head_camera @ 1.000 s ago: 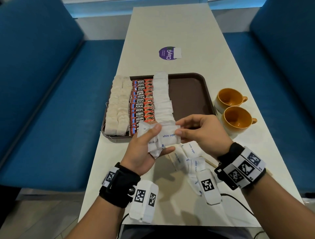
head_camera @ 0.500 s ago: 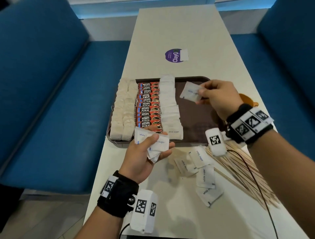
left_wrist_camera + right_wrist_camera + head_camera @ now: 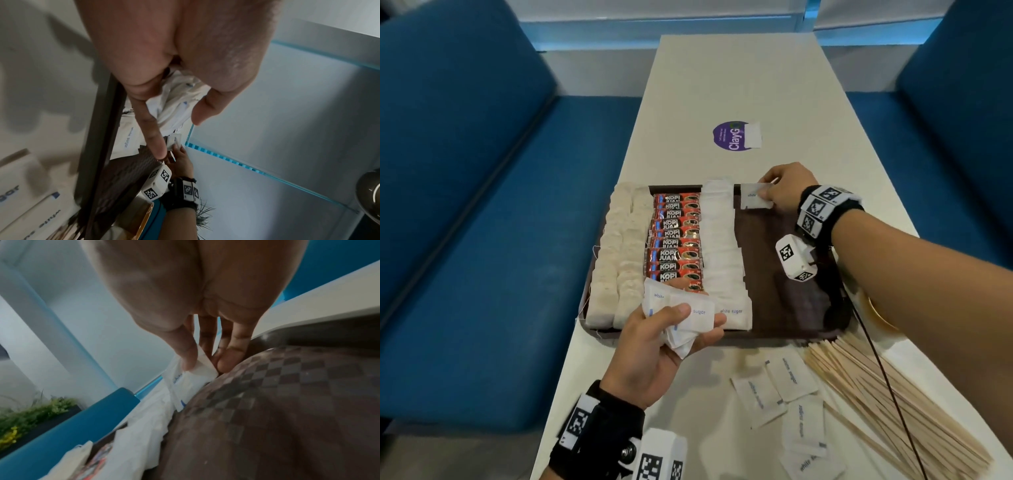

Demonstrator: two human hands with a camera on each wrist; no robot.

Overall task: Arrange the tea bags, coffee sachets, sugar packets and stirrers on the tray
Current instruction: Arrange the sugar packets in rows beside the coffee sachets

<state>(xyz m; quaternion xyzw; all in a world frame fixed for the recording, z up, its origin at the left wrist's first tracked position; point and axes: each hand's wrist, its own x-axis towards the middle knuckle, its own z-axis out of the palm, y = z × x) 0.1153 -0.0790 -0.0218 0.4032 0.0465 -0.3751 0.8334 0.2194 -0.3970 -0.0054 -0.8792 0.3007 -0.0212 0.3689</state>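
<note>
While the right hand (image 3: 787,190) is reaching to the far end of the brown tray (image 3: 791,301), its thumb and fingers (image 3: 186,353) are pinching a single sugar packet (image 3: 756,200) by one edge, holding it just above the tray's bare checkered floor at the far rim, beside the far end of the sugar row (image 3: 724,246). That row of white sugar packets is lying lengthwise down the tray, touching the row of red coffee sachets (image 3: 676,240) on its left, and two rows of tea bags (image 3: 619,253) are filling the tray's left side. The left hand (image 3: 654,346) is hovering over the tray's near edge with its thumb and curled fingers (image 3: 152,129) gripping a crumpled bunch of sugar packets (image 3: 681,318). Several loose sugar packets (image 3: 784,401) are lying on the white desk (image 3: 739,85) near the tray, touching or overlapping one another. Just to their right, a pile of wooden stirrers (image 3: 887,401) is fanning out across the desk, its far tips reaching the tray's near right corner. A yellow cup (image 3: 876,313) is partly showing behind the right forearm, beside the tray's right rim.
</note>
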